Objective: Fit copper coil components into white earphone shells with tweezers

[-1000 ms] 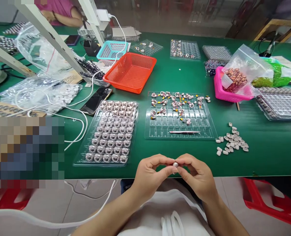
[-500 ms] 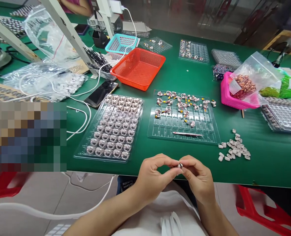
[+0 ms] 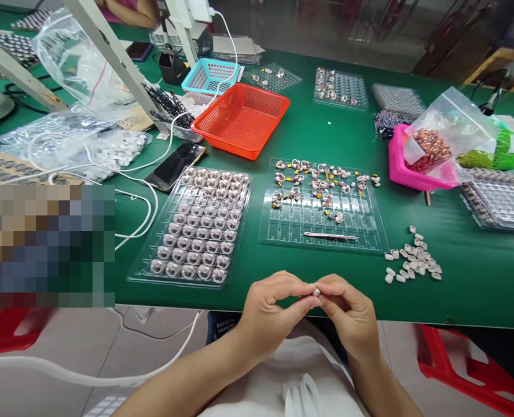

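Between the fingertips of both hands is a small, light, rounded earbud-like piece (image 3: 316, 292), mostly covered by fingers. My left hand (image 3: 270, 310) pinches it with thumb and forefinger from the left. From the right, my right hand (image 3: 350, 315) closes thumb and fingers on it too. Both hands are at the table's front edge. Ahead of them, a clear tray (image 3: 292, 223) holds several small wired assemblies with yellow tabs, and tweezers (image 3: 330, 236) lie across it. To the left stands another clear tray filled with rows of shiny rounded shells (image 3: 202, 233). Loose white caps (image 3: 422, 263) lie scattered at the right.
A red basket (image 3: 243, 145), a blue basket (image 3: 187, 81) and a phone (image 3: 176, 165) are behind the trays. White cables (image 3: 146, 182) cross the left side. A pink basket (image 3: 426, 182) holding a bag of copper-coloured parts (image 3: 430, 145) sits at the right. Another person's arm (image 3: 131, 11) shows at the far side.
The dark gap seen on the small piece between my fingers no longer shows; its visible part looks light all over. Both hands stay in nearly the same place. The view has shifted slightly.
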Motion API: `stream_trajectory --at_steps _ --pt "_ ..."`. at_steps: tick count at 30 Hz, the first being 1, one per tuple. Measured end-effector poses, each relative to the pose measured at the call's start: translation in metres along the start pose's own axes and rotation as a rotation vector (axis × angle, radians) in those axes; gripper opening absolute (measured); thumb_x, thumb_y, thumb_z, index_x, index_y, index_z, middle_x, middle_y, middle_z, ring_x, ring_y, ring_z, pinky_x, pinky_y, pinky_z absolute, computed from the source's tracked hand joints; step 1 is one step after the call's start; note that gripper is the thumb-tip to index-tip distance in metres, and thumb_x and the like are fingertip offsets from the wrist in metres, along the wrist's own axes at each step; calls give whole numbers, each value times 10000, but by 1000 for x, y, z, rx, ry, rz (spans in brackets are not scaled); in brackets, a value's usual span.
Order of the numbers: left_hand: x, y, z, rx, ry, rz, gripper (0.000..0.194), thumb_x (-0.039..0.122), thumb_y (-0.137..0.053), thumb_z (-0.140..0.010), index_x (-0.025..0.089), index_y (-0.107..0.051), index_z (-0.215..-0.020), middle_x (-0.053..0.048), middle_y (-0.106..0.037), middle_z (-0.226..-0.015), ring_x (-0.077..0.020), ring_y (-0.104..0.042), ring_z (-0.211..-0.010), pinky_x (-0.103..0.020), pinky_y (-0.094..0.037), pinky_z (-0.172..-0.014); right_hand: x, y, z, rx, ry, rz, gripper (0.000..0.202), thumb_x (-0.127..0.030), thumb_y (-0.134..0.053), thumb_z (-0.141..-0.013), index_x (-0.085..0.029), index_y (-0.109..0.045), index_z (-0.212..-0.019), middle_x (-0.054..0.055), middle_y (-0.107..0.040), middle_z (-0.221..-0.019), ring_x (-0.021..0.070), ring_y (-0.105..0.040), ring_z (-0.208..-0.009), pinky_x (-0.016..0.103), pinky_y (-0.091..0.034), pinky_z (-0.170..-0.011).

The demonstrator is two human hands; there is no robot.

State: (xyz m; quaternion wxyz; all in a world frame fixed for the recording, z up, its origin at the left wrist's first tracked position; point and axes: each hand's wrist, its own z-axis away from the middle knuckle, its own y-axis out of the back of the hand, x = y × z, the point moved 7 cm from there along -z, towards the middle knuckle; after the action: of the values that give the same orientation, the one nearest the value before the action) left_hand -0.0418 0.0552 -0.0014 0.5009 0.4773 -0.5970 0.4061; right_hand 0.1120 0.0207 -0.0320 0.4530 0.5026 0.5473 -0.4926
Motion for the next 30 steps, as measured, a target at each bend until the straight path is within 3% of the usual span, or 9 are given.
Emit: stream_trajectory --at_steps 8,20,30 --pt "1 0 2 -10 -51 -19 135 103 -791 -775 184 -822 -880 -76 -796 -777 -188 -714 -709 -282 -587 -674 -6 0 -1 7 76 128 253 -83 -664 -902 -278 -742 -1044 43 -716 -930 180 -678 -860 285 -578 -721" --pt "-8 0 4 -2 53 -58 155 99 -753 -814 211 -824 -895 -74 -809 -850 -201 -726 -772 -302 -591 -730 -24 -5 0 18 267 463 326 -19 -647 -880 -249 -703 -1105 50 -730 -977 181 -691 -870 288 -562 -730" --pt "-8 2 3 56 50 39 188 85 -775 -783 237 -824 -882 -53 -806 -824 -198 -722 -765 -315 -600 -736 -27 -7 -4 2 248 463 244 -72 -628 -909 -235 -702 -1074 61 -738 -934 196 -702 -843 305 -584 -710"
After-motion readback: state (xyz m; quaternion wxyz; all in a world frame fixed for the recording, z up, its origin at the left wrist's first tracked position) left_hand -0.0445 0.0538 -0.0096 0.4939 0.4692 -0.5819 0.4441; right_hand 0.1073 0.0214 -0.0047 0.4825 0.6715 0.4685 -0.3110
